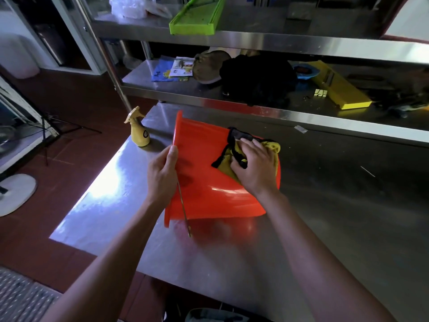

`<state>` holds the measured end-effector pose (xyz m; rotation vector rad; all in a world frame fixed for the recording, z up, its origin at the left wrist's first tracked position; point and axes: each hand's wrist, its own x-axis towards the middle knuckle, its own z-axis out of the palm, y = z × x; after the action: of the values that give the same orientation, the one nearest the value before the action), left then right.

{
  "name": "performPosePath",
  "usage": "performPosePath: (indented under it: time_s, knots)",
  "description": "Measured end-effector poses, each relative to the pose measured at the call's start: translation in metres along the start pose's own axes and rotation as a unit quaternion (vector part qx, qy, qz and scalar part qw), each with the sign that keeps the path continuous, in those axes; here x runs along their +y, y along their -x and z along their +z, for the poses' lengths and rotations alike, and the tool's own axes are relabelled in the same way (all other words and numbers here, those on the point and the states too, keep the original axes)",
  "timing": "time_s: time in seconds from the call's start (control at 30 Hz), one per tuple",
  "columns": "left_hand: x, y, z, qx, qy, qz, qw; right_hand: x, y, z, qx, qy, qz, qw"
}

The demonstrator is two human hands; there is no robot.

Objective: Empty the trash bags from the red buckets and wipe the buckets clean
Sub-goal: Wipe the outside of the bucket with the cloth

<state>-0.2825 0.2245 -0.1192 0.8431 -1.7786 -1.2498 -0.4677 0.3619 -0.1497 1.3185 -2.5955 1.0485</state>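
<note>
A red bucket (204, 173) lies on its side on the steel table (325, 205), its open rim turned to the left. My left hand (162, 173) grips that rim, thumb on the outside, fingers hidden within. My right hand (254, 166) presses a yellow cloth with black edging (228, 159) against the bucket's outer wall near its base. The bucket's thin metal handle (184, 210) hangs down to the tabletop. No trash bag shows in the bucket; its inside is hidden from view.
A yellow spray bottle (138, 131) stands on the table's far left corner. Behind the table steel shelves (278, 105) hold a black bundle (257, 77), a yellow tray (336, 87), a green tray (197, 17) and papers. Red tiled floor lies to the left.
</note>
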Motion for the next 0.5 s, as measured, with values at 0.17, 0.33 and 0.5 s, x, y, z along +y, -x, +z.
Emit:
performPosePath:
  time_s: [0.17,0.33,0.5]
  knots:
    - [-0.005,0.006,-0.005,-0.003,0.037,-0.008,0.999,-0.037,-0.006,0.010,-0.022,0.000,-0.072,0.997]
    - [-0.006,0.009,-0.004,0.004,0.054,0.007,0.999,-0.061,-0.008,0.023,-0.024,0.033,-0.132,0.990]
    - [-0.007,0.013,-0.004,0.013,0.057,0.007,0.998,-0.081,-0.014,0.030,-0.036,0.030,-0.164,0.985]
